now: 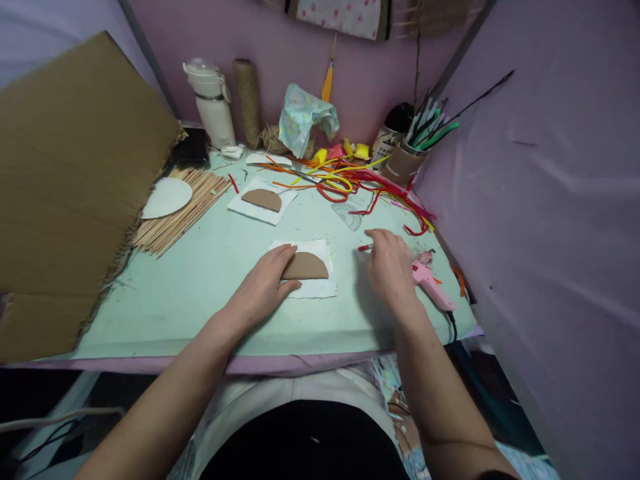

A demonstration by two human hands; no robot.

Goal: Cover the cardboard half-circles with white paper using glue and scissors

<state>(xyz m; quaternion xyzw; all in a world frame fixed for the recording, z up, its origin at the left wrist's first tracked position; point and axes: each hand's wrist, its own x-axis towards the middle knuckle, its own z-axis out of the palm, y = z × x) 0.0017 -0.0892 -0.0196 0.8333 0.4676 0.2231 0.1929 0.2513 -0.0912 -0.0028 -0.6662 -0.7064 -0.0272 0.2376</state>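
A brown half-round piece of card [306, 267] is lying on a white sheet of paper [320, 285] near the front middle of the pale green worktop [200, 280]. The left hand [263, 287] is resting palm down over the piece's left end, its fingers held together and reaching flat onto the paper, with the forearm coming in at a slant from the lower left. The right hand [391, 267] is lying just to the right of the paper, knuckles up and fingers curled downward, and it seems to be pinching a thin red stick [365, 247] whose tip is poking out to the left; the grip itself is hidden under the hand. A pink glue gun [431, 283] is lying just beside that hand on the right. Farther back, a second brown half-round on white paper [262, 199] is sitting near a bundle of wooden skewers [180, 210], and a tangle of red and yellow pipe cleaners [350, 183] is spreading toward a cardboard cup of sticks [403, 163].
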